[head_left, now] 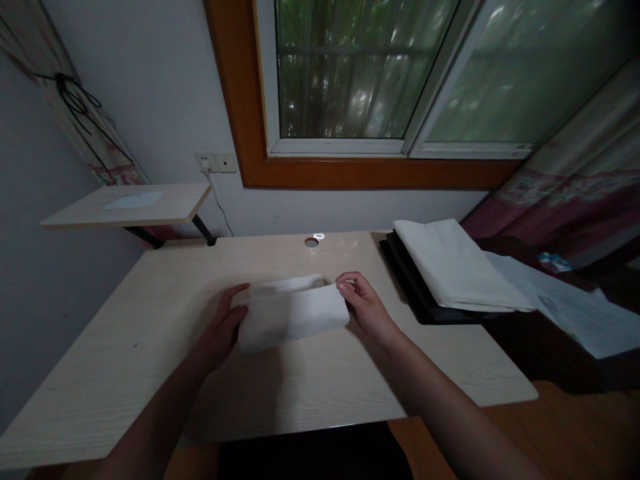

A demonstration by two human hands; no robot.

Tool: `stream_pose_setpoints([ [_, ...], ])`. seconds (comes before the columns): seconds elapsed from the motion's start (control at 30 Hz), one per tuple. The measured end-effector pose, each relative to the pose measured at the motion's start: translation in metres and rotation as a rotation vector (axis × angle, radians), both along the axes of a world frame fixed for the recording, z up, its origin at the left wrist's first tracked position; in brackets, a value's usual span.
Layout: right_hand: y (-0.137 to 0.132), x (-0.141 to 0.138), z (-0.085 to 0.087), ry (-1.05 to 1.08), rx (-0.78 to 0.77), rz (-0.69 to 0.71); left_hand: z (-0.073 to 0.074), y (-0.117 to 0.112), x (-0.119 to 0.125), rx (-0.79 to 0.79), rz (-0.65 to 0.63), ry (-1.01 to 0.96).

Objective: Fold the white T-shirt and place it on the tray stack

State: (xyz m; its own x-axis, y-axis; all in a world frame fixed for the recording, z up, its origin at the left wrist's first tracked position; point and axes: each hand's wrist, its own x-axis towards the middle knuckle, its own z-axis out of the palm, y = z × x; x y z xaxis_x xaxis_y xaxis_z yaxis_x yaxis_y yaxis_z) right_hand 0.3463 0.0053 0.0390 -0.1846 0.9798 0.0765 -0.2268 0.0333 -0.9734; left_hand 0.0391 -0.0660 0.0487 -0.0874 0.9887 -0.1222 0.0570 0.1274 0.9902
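A folded white cloth (293,315) lies in the middle of the pale wooden desk (150,347). My left hand (225,323) presses against the cloth's left end, fingers curled around its edge. My right hand (364,303) pinches the cloth's upper right corner between thumb and fingers. A folded layer of the cloth stands up slightly along the far edge between the two hands.
A stack of folded white cloths (453,263) rests on a dark tray (415,293) at the desk's right side. Papers (565,300) lie further right. A small raised shelf (130,205) sits at the back left, a cable hole (311,242) near the wall.
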Motion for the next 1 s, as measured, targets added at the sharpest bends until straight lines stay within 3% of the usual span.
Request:
stream_pose_setpoints([
  [0.2,0.008,-0.004,-0.022,0.051,-0.121,0.008,-0.021,0.014,0.010,-0.131,0.030,-0.285],
  [0.3,0.006,0.001,-0.033,-0.005,-0.133,0.137,-0.030,0.019,0.011,-0.151,0.064,-0.383],
  [0.47,0.003,0.014,-0.044,-0.205,0.010,0.418,-0.029,0.022,0.011,-0.152,0.086,-0.478],
  [0.57,0.004,0.018,-0.048,-0.241,-0.026,0.462,-0.026,0.024,0.013,-0.149,0.119,-0.508],
  [0.67,0.005,0.016,-0.049,-0.149,-0.131,0.418,-0.026,0.023,0.016,-0.156,0.134,-0.515],
  [0.87,0.000,0.013,-0.035,0.082,-0.338,0.378,-0.033,0.009,0.019,-0.085,-0.088,-0.394],
  [1.0,-0.006,0.014,-0.016,0.175,-0.414,0.424,-0.023,-0.004,0.017,-0.145,-0.266,-0.355],
])
